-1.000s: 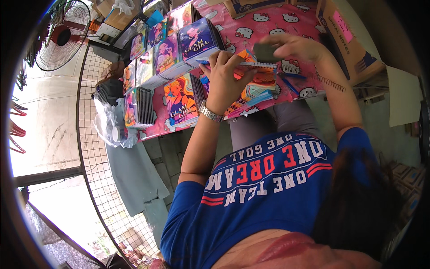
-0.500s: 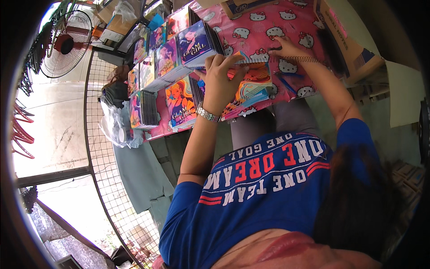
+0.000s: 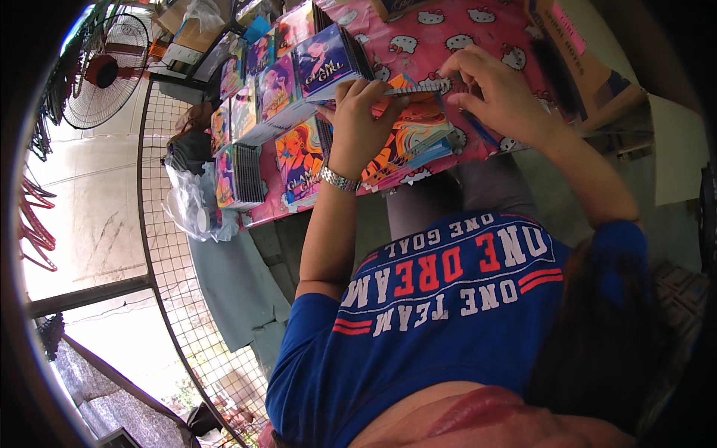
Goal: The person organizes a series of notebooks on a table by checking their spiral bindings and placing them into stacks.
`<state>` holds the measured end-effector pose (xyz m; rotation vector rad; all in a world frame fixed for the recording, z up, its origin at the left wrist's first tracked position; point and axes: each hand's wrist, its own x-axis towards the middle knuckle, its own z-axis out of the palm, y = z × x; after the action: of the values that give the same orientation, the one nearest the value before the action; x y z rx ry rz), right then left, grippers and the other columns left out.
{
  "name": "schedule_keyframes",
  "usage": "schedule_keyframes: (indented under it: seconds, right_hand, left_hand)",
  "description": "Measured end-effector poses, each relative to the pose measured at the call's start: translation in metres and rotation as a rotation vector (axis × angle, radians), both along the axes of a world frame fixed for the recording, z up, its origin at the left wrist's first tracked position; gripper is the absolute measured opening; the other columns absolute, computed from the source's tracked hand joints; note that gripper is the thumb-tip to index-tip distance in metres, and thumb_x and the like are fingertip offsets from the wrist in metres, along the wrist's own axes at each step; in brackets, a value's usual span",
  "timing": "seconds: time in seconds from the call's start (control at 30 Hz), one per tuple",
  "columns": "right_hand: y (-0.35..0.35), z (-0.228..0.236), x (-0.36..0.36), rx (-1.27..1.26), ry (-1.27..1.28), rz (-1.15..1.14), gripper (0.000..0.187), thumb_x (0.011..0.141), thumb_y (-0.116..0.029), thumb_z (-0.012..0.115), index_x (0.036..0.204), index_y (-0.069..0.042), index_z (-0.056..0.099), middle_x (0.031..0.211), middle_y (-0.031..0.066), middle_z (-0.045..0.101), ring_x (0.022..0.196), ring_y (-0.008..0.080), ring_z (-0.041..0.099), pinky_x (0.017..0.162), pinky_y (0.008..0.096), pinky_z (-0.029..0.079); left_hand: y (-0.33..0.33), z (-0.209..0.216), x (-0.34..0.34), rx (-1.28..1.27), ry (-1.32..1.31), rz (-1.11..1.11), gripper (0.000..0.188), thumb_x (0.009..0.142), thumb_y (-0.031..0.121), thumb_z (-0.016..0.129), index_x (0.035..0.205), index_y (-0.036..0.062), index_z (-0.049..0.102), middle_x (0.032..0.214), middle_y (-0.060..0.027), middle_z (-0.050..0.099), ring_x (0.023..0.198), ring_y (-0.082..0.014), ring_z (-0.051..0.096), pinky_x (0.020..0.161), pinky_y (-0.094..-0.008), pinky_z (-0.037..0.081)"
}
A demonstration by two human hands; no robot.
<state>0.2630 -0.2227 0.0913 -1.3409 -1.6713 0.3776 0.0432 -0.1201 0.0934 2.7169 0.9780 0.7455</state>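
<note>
My left hand point(image 3: 360, 123), with a metal watch on its wrist, grips a notebook point(image 3: 414, 91) tilted up on edge. A row of what looks like spiral binding runs along the notebook's upper edge. At the right end of that edge is my right hand point(image 3: 493, 93), its fingers bent and its thumb apart from them. Nothing shows clearly in its grasp. Below the notebook lies a stack with orange, swirling covers point(image 3: 418, 138). Beside my left wrist is another pile of notebooks point(image 3: 300, 160) with an illustrated cover.
Several notebook stacks point(image 3: 278, 89) stand at the left on the pink patterned tablecloth point(image 3: 388, 48). An open cardboard box point(image 3: 597, 82) is at the right. Clear plastic bags point(image 3: 196, 205) hang by the table's left edge. Farther left are a wire grid point(image 3: 160, 224) and a fan point(image 3: 104, 71).
The long dark coil that stretched right from the notebook's edge under my right hand no longer shows there. My right hand has turned and curled closer to that end. My left hand keeps its grip.
</note>
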Motion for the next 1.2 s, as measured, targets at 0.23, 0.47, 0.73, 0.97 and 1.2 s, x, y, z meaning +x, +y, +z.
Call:
schedule_keyframes:
  seconds: [0.23,0.47,0.73,0.97,1.2]
  right_hand:
    - [0.001,-0.026,-0.011,0.14,-0.208,-0.056,0.028,0.082,-0.009,0.069,0.108,-0.007,0.057,0.089,0.0089,0.059,0.086,0.028,0.061,0.075,0.04,0.051]
    - [-0.006,-0.027,-0.026,0.391,-0.392,-0.171,0.022,0.083,-0.006,0.065,0.104,-0.005,0.057,0.09,0.0116,0.061,0.082,0.0315,0.063,0.072,0.0418,0.053]
    - [-0.002,-0.018,0.002,-0.3,0.035,0.34,0.027,0.099,-0.022,0.051,0.115,-0.002,0.06,0.086,0.0157,0.067,0.077,0.0323,0.066,0.07,0.0377,0.054]
    - [0.128,-0.21,0.06,-0.692,-0.197,-0.639,0.064,0.093,-0.058,0.05,0.122,-0.002,0.061,0.121,0.0218,0.062,0.108,0.0386,0.062,0.09,0.0504,0.051]
    - [0.133,-0.187,0.032,-0.697,-0.237,-0.327,0.064,0.084,-0.052,0.062,0.131,-0.009,0.058,0.134,0.017,0.053,0.123,0.0291,0.054,0.096,0.0427,0.049]
  left_hand:
    - [-0.005,-0.001,-0.007,0.001,-0.008,-0.042,0.024,0.08,0.021,0.079,0.096,0.0049,0.07,0.091,-0.0086,0.067,0.099,-0.0317,0.057,0.085,-0.0402,0.047]
    - [-0.013,-0.004,-0.002,0.064,0.032,-0.044,0.027,0.083,0.017,0.074,0.106,0.0076,0.064,0.107,-0.0072,0.065,0.111,-0.0325,0.053,0.092,-0.0526,0.043]
    - [-0.033,-0.01,-0.002,-0.049,0.139,0.001,0.025,0.093,0.019,0.061,0.117,0.0124,0.055,0.118,-0.0075,0.058,0.124,-0.0338,0.046,0.099,-0.0829,0.018]
    - [-0.027,-0.005,0.001,-0.075,0.135,-0.038,0.021,0.093,0.015,0.061,0.114,0.0108,0.059,0.117,-0.0075,0.061,0.122,-0.0325,0.048,0.103,-0.071,0.024]
    - [-0.01,-0.006,-0.021,0.034,0.07,-0.096,0.035,0.082,0.026,0.075,0.111,0.0111,0.059,0.119,-0.0072,0.059,0.129,-0.0356,0.044,0.103,-0.0631,0.029]
